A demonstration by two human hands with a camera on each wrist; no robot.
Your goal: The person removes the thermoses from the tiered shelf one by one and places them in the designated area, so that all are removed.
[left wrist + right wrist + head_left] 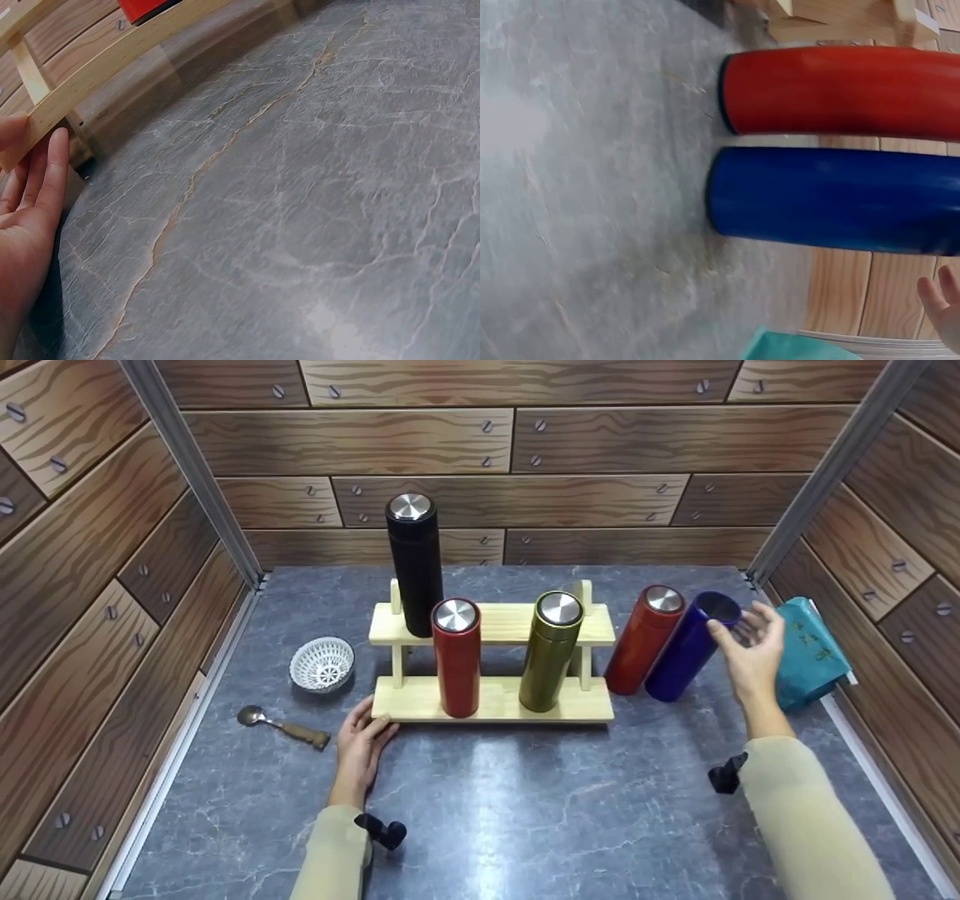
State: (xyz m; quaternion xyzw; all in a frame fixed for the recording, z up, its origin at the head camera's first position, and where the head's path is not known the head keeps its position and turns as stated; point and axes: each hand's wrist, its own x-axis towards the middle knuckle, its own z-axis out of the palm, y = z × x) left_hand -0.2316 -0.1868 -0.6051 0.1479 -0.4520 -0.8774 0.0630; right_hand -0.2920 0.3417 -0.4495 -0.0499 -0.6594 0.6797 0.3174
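When handling the blue flask (pixel 681 656), best, in judgement, to set thumb and fingers on opposite sides below the rim first, then to shift straight up or down rather than sideways. Find it standing on the surface (pixel 600 795), right of the rack (pixel 497 697) and just beside an outer red flask (pixel 641 645), so easily bumped against it. See the right hand (pixel 754 652) about the rim, fingers spread and loosely bent, not closed round the flask; cannot tell of any contact by the thumb. Note the left hand (pixel 361 742) gripping the rack's front left corner, thumb above, fingers beneath; worth steadying without lifting, to spare the load a wobble. On the lower shelf, see a racked red flask (pixel 458 667) and an olive flask (pixel 551 667); on the upper, a black flask (pixel 416 562). Further out, find a teal packet (pixel 814 656) at right, a white bowl (pixel 322 664) and a wooden-handled spoon (pixel 300 732) at left. Underneath, note grey, pale-veined marbling with a bright glare patch; around, plank-patterned walls (pixel 420 442) meeting at metal posts (pixel 196 472).
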